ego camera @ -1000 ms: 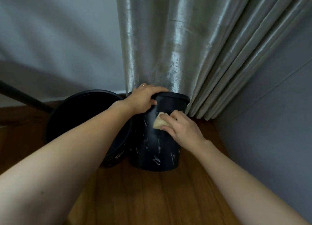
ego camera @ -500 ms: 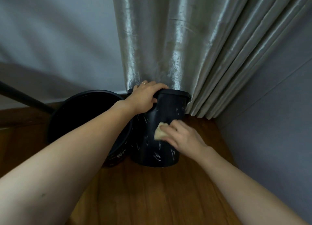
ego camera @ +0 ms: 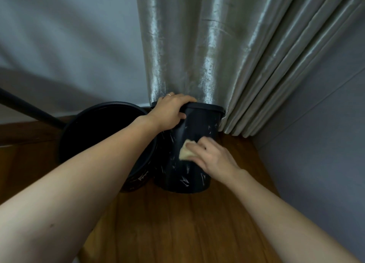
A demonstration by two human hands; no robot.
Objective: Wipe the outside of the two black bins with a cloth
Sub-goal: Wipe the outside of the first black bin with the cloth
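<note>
Two black bins with pale scratch-like marks stand side by side on a wooden floor. The narrower right bin (ego camera: 199, 128) is tilted toward me. My left hand (ego camera: 170, 111) grips its near rim, thumb on the outside wall. A small beige cloth (ego camera: 185, 151) lies against the bin's front side, and my right hand (ego camera: 214, 157) presses it there with fingers laid over it. The wider left bin (ego camera: 102, 130) stands open beside it, partly hidden behind my left forearm.
A shiny grey curtain (ego camera: 197, 45) hangs right behind the bins, down to the floor. A grey wall (ego camera: 316, 144) closes in on the right. A dark pole (ego camera: 29, 109) slants in from the left. Wooden floor (ego camera: 177, 223) stretches toward me.
My right hand has slid the cloth down the front of the right bin, from near its upper part to about mid-height. My left hand has kept its hold on the rim.
</note>
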